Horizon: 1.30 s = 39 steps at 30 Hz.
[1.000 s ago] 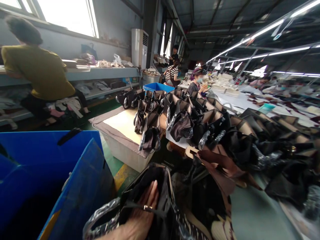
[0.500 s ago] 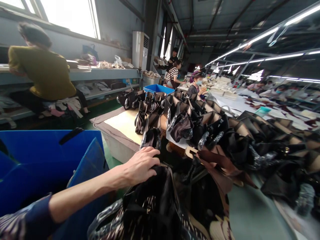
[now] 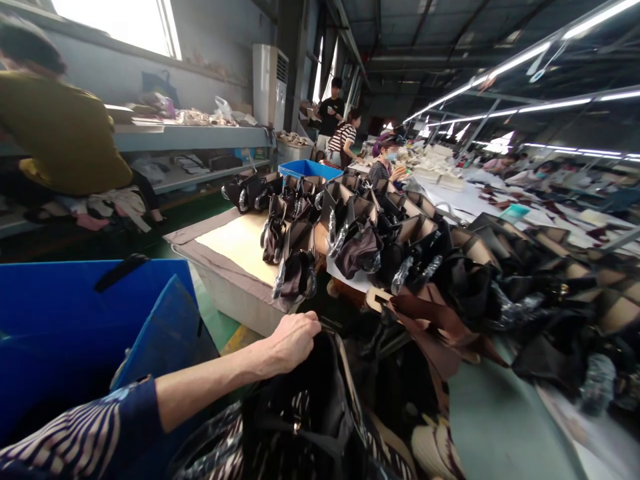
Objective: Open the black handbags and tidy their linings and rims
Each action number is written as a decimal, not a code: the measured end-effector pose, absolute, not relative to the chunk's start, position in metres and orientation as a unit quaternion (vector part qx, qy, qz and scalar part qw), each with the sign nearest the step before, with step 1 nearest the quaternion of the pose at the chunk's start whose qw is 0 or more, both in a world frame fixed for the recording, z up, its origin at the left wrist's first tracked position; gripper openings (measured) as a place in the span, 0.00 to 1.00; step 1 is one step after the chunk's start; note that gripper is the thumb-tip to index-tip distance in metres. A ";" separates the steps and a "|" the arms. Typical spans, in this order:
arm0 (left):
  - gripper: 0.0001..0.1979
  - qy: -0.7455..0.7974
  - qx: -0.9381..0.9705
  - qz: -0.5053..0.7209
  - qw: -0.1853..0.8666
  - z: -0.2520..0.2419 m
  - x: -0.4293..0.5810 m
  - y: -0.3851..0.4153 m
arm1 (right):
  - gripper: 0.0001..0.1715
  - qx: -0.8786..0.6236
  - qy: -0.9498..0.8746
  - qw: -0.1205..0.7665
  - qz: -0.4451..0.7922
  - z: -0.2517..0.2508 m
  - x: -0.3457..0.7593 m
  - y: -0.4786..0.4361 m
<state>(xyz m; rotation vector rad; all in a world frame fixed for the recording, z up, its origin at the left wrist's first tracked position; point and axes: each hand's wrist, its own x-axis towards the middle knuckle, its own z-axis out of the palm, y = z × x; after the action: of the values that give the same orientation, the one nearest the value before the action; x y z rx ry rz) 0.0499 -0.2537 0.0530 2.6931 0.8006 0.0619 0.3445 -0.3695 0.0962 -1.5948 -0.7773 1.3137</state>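
My left hand reaches forward over a black handbag that stands open right below me. Its fingers are curled down onto the bag's far top rim and grip it. My striped sleeve shows at the bottom left. The bag's handles are wrapped in clear plastic. My right hand is out of view. Just beyond the hand stand several more dark handbags in rows on the long table.
A blue plastic bin stands at my left. A low cloth-covered table lies ahead. A person in a mustard top leans at grey shelves on the left. Other workers are far back beside a blue crate.
My left hand has risen from inside the bag to its far rim and closed its fingers there. The view has swung a little to the right.
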 end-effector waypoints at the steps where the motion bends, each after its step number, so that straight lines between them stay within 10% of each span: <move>1: 0.06 0.283 0.943 0.032 0.169 0.051 0.049 -0.252 | 0.18 -0.644 -0.314 0.443 0.538 0.095 0.346 -0.368; 39: 0.07 0.184 0.978 0.011 0.093 0.038 0.070 -0.236 | 0.18 -0.589 -0.306 0.397 0.634 0.062 0.253 -0.465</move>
<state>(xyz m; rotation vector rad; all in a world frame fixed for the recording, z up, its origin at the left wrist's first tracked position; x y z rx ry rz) 0.0702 -0.2357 0.0378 2.9043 0.5462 0.0338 0.2533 -0.4651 0.0617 -1.4925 -0.7740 1.6067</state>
